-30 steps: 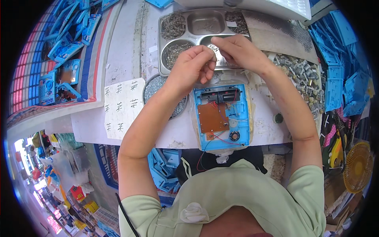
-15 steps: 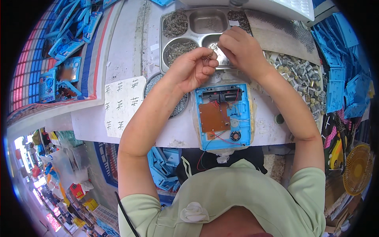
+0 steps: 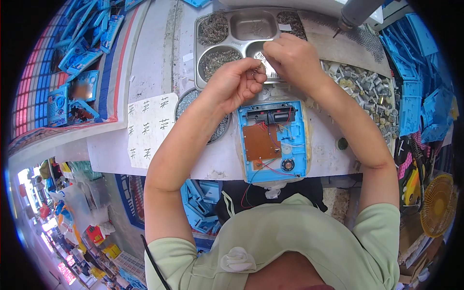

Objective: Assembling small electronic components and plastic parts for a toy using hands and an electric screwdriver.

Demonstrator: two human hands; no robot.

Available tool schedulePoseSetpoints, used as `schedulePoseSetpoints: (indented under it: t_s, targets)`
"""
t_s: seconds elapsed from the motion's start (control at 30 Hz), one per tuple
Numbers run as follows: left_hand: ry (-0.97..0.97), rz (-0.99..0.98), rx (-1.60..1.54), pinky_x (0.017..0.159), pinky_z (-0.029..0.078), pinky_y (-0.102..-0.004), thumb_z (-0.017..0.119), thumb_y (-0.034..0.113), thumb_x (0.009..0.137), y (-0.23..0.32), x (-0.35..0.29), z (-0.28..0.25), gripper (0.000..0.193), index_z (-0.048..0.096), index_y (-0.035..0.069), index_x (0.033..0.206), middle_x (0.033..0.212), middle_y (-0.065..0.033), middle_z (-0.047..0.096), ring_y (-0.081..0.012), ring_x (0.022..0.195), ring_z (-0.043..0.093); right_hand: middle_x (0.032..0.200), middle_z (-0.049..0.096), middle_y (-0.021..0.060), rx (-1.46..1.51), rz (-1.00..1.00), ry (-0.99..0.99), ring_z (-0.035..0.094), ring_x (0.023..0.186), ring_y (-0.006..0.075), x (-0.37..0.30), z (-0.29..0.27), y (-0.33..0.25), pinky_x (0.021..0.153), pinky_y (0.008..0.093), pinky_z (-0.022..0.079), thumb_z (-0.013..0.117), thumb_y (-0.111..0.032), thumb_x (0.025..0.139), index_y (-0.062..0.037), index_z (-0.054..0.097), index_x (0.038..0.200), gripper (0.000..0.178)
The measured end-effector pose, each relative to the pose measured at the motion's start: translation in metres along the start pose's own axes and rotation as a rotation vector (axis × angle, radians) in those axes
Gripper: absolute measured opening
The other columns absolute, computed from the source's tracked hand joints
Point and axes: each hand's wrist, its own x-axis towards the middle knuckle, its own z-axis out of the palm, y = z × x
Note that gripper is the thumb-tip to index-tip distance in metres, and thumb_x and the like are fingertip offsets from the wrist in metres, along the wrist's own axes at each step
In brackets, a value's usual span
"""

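Note:
Both my hands are raised over the near edge of a metal compartment tray. My left hand is palm up with its fingers curled around a few small shiny metal pieces, perhaps springs. Just right of it, the fingers of my right hand are pinched together above the near right compartment; whatever is between them is hidden. Below the hands, an open blue plastic casing lies on the table. It holds a brown circuit board, a black part, a small round speaker and thin wires.
Piles of small metal springs fill tray compartments. A grey powered screwdriver hangs at upper right, above a metal plate. Small motors are heaped on the right. A round dish of screws sits partly under my left forearm. Blue casings are stacked far right.
My right hand has shifted slightly left, staying pinched. The hanging screwdriver has swung right and into fuller view. My left hand has hardly moved.

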Motion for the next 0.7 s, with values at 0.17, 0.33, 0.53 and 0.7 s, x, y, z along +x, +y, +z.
schedulePoseSetpoints:
  t_s: [0.17, 0.33, 0.53, 0.7]
  targets:
    - [-0.056, -0.077, -0.047, 0.035, 0.032, -0.0142, 0.052, 0.022, 0.094, 0.003, 0.002, -0.002, 0.019, 0.053, 0.004, 0.089, 0.076, -0.0049, 0.054, -0.0059, 0.053, 0.046, 0.062, 0.057, 0.0011, -0.057, -0.015, 0.016, 0.060, 0.066, 0.0227, -0.003, 0.005, 0.001, 0.054, 0.0376, 0.048, 0.063, -0.013, 0.067, -0.0142, 0.057, 0.068, 0.006]
    - [-0.126, -0.118, -0.161, 0.035, 0.031, -0.0152, 0.052, 0.023, 0.094, 0.006, 0.001, -0.007, 0.020, 0.054, 0.004, 0.086, 0.075, -0.0046, 0.054, -0.0065, 0.051, 0.046, 0.064, 0.058, 0.0038, 0.003, -0.006, 0.022, 0.061, 0.066, 0.0232, 0.002, 0.004, 0.001, 0.057, 0.0364, 0.049, 0.064, -0.014, 0.071, -0.0126, 0.059, 0.073, 0.006]
    - [0.104, 0.212, 0.332, 0.039, 0.031, -0.0200, 0.053, 0.023, 0.094, 0.004, -0.010, 0.004, 0.020, 0.056, 0.005, 0.085, 0.072, -0.0033, 0.056, -0.0088, 0.050, 0.047, 0.067, 0.056, 0.0039, 0.894, 0.595, -0.330, 0.056, 0.060, 0.0126, 0.005, -0.023, 0.010, 0.055, 0.0254, 0.046, 0.065, -0.034, 0.083, -0.0064, 0.058, 0.084, 0.028]
    - [0.027, 0.217, 0.377, 0.039, 0.031, -0.0202, 0.052, 0.024, 0.094, 0.006, -0.013, 0.009, 0.022, 0.057, 0.005, 0.085, 0.072, -0.0034, 0.056, -0.0086, 0.050, 0.047, 0.055, 0.042, -0.0029, 1.089, 0.795, -0.648, 0.037, 0.047, 0.0069, 0.020, -0.028, 0.009, 0.048, 0.0219, 0.034, 0.049, -0.043, 0.097, -0.0079, 0.048, 0.061, 0.050]
